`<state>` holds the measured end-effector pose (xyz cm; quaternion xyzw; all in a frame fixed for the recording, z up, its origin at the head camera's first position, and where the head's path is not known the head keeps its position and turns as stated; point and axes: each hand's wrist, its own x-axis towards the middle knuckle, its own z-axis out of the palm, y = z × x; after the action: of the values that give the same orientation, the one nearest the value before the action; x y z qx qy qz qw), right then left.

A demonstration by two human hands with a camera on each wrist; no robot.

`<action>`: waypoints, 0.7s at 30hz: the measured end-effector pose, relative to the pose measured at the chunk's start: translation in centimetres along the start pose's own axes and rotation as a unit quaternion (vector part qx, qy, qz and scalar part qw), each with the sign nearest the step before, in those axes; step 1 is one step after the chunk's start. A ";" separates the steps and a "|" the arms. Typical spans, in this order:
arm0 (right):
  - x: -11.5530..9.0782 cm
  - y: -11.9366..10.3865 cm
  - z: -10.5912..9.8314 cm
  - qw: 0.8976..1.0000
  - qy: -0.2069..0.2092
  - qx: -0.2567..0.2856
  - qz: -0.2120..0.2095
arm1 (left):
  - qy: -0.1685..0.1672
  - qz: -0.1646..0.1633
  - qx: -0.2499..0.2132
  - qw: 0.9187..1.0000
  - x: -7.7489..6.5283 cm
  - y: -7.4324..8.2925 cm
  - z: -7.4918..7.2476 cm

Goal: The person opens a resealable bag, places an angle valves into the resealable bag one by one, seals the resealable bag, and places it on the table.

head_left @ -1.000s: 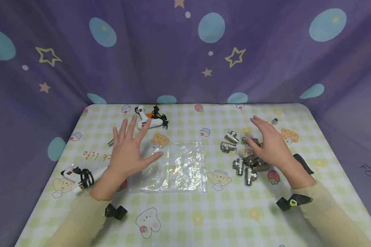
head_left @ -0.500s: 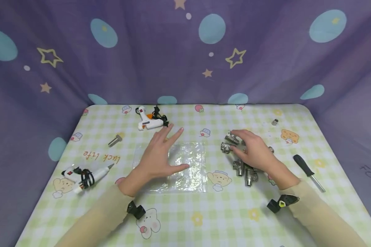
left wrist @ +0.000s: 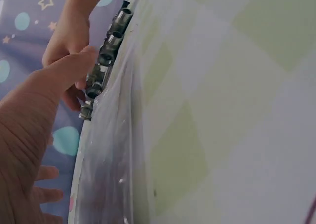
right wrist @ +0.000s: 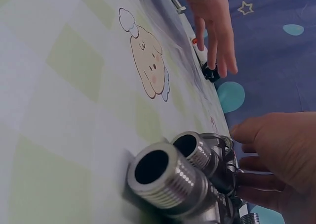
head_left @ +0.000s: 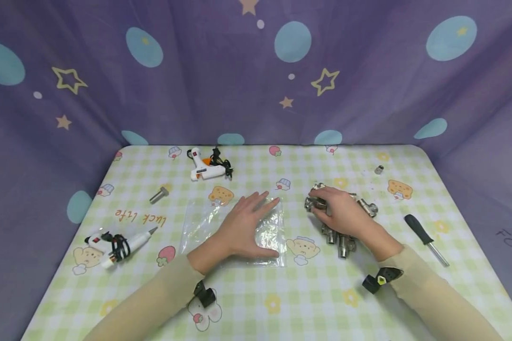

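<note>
My left hand [head_left: 245,227] hovers over a flat clear plastic zip bag [head_left: 196,234] in the head view, fingers spread and thumb out, holding nothing. My right hand [head_left: 343,210] is over a pile of shiny metal tee pipe fittings [head_left: 343,247]. Its thumb and fingers, loosely bent and apart, reach down on either side of the fittings at the pile's left end. In the right wrist view, threaded fitting ends [right wrist: 158,172] stand close to the thumb and fingers. The palm hides part of the pile in the head view.
A white glue gun [head_left: 209,166] with bundled black cord lies at the back, another glue gun [head_left: 119,246] at the left. A metal bolt [head_left: 159,194] lies between them. To the right are a black-handled screwdriver [head_left: 425,239] and a small metal piece [head_left: 379,169].
My left hand has moved right and nearer, from beside the bag to over it. My right hand has come left and down onto the fittings, uncovering the screwdriver.
</note>
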<state>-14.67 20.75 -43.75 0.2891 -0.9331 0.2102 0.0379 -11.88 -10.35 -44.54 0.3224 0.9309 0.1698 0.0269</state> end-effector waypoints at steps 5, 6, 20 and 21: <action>0.2 -0.1 0.3 1.000 -0.015 -0.012 0.004 | -0.032 0.003 0.013 0.999 0.3 0.3 0.5; 0.2 -0.1 0.4 1.000 -0.018 -0.015 0.005 | -0.036 0.004 0.015 0.999 0.4 0.3 0.6; 0.5 -0.1 0.2 1.000 -0.023 -0.018 0.008 | -0.067 -0.003 0.069 0.995 1.1 0.5 1.4; 0.5 -0.1 0.2 1.000 -0.025 -0.017 0.008 | -0.069 -0.005 0.068 0.995 1.1 0.5 1.4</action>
<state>-14.98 20.33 -43.77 0.2860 -0.9396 0.1875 0.0179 -12.25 -8.86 -45.59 0.3295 0.9378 0.0832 0.0705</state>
